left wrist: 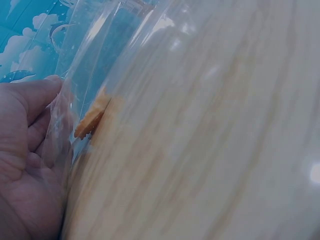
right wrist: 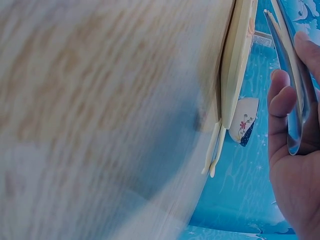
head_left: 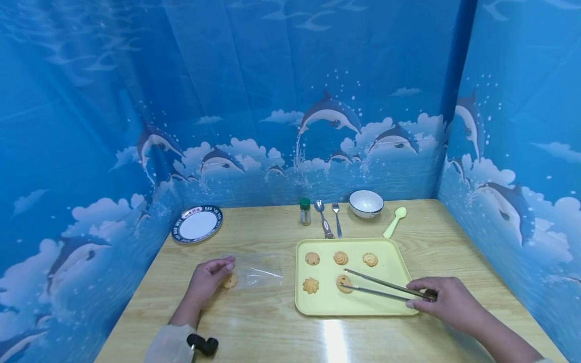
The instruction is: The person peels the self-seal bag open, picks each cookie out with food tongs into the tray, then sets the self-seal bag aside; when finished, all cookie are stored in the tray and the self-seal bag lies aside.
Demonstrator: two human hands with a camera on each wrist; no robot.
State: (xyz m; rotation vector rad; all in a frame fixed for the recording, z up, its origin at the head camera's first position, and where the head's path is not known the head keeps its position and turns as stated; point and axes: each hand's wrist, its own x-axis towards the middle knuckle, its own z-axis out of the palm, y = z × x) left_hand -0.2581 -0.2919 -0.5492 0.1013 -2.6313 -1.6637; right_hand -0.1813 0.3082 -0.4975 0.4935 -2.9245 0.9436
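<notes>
My left hand (head_left: 208, 281) pinches the edge of a clear plastic bag (head_left: 260, 272) on the table's left half. A cookie (head_left: 230, 280) lies inside the bag, close to the fingers; the left wrist view shows the same cookie (left wrist: 94, 116) through the film. With my right hand (head_left: 447, 300) I hold metal tongs (head_left: 386, 287) over the yellow tray (head_left: 358, 308). Their tips are at a round cookie (head_left: 343, 283) in the front row; whether they grip it I cannot tell. Also on the tray are a star-shaped cookie (head_left: 310, 286) and, behind, several more such as a swirled cookie (head_left: 341, 258).
A blue-rimmed plate (head_left: 197, 225) lies at the back left. Behind the tray stand a green-capped jar (head_left: 305, 212) and a white bowl (head_left: 365, 203), with a spoon (head_left: 324, 218) and a fork (head_left: 337, 220) between them. A pale green spoon (head_left: 395, 222) lies at the tray's back right.
</notes>
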